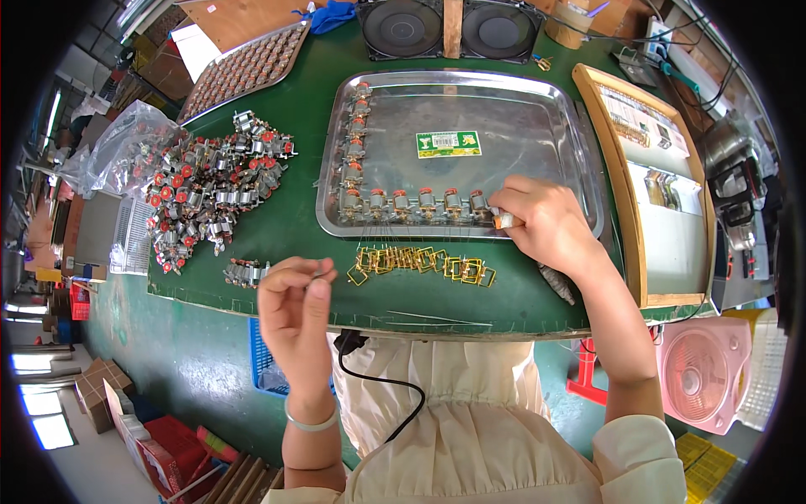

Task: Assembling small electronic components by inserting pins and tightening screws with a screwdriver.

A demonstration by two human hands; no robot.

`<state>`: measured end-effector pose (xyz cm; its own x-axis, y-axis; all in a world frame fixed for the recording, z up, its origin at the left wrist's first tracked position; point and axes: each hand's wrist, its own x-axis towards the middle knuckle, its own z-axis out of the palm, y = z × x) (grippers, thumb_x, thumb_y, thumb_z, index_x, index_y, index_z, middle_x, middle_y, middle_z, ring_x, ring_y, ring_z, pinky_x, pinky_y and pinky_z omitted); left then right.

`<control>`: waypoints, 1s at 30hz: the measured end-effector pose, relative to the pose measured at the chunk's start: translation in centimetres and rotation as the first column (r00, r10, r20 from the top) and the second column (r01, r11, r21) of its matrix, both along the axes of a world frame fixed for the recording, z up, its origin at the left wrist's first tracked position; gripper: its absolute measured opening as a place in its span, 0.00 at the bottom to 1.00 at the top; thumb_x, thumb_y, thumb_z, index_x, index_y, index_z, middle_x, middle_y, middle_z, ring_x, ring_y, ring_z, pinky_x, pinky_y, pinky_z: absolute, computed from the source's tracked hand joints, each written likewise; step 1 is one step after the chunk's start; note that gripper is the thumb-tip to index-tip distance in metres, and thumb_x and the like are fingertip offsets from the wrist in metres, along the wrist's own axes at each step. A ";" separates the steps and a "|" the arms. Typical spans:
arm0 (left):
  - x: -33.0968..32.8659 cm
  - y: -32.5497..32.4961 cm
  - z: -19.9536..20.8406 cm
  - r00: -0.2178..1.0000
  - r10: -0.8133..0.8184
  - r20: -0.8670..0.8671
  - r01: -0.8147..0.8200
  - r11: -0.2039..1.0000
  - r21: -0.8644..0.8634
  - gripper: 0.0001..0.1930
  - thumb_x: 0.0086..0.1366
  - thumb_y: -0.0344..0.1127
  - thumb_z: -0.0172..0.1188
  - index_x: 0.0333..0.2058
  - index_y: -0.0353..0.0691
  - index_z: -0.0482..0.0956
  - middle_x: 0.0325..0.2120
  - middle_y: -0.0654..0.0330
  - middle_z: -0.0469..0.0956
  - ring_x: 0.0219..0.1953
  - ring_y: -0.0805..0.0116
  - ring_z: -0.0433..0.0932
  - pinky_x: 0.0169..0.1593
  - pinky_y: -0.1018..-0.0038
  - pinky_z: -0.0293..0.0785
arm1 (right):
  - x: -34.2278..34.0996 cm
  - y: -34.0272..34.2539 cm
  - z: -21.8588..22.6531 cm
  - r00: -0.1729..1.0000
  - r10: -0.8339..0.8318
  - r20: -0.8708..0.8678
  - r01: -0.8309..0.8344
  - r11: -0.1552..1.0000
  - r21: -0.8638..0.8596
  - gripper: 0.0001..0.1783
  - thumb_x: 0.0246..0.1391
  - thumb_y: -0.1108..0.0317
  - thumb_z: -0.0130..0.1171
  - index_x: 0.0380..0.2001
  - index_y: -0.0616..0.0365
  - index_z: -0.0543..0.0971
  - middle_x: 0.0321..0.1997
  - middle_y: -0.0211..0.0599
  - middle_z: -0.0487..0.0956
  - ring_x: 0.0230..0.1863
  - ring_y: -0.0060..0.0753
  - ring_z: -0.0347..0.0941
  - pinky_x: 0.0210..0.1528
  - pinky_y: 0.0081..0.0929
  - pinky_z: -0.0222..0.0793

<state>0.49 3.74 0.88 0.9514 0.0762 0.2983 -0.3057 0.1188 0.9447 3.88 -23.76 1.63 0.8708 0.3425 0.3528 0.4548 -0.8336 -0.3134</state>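
Note:
My right hand (547, 225) is closed at the front edge of a shiny metal tray (537, 101), at the right end of a row of small metal parts with red-orange tops (426, 202). Its fingertips hide what they grip; a white and orange band or piece (506, 221) shows by them. My left hand (294, 315) is raised over the table's front edge, thumb and fingers pinched together. A tiny greyish bit shows at its fingertips, too small to name. Between the hands lies a row of small yellow square frames (403, 259) with thin wires.
A heap of similar metal parts (210, 185) lies left of the tray, beside a clear plastic bag (130, 155). A filled tray (248, 71) stands at the back left. Two black speakers (403, 32) are behind; a wooden-framed case (634, 244) stands right. Thin wires (437, 319) lie near the front edge.

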 end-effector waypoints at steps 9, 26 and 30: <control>1.1 5.3 2.5 0.987 -0.141 0.073 -0.058 0.104 0.993 0.25 0.48 0.26 0.58 0.48 0.37 0.68 0.44 0.54 0.69 0.51 0.52 0.63 0.56 0.57 0.53 | -0.1 0.2 1.2 0.995 -0.029 -0.097 0.032 0.999 0.029 0.11 0.32 0.77 0.58 0.26 0.59 0.74 0.25 0.37 0.71 0.27 0.44 0.70 0.27 0.35 0.66; 3.0 7.0 2.8 0.946 -0.321 0.051 0.011 0.188 0.982 0.22 0.44 0.30 0.61 0.41 0.34 0.68 0.38 0.53 0.67 0.42 0.52 0.66 0.46 0.65 0.63 | -0.6 0.5 1.2 0.996 -0.080 -0.036 0.083 0.989 0.121 0.16 0.32 0.81 0.57 0.31 0.61 0.74 0.26 0.39 0.70 0.23 0.40 0.70 0.26 0.31 0.66; 3.1 7.7 1.7 0.952 -0.290 0.094 -0.027 0.226 0.974 0.22 0.45 0.30 0.61 0.41 0.35 0.67 0.35 0.52 0.68 0.39 0.52 0.67 0.44 0.64 0.64 | -1.0 0.9 1.8 0.998 -0.065 0.008 0.062 0.977 0.205 0.19 0.30 0.82 0.58 0.33 0.62 0.73 0.26 0.39 0.69 0.21 0.39 0.67 0.24 0.29 0.64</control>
<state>3.59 11.42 2.62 0.8133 -0.5365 0.2250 -0.5814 -0.7629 0.2828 2.84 -22.85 3.42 0.8827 0.2055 0.4226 0.4086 -0.7799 -0.4741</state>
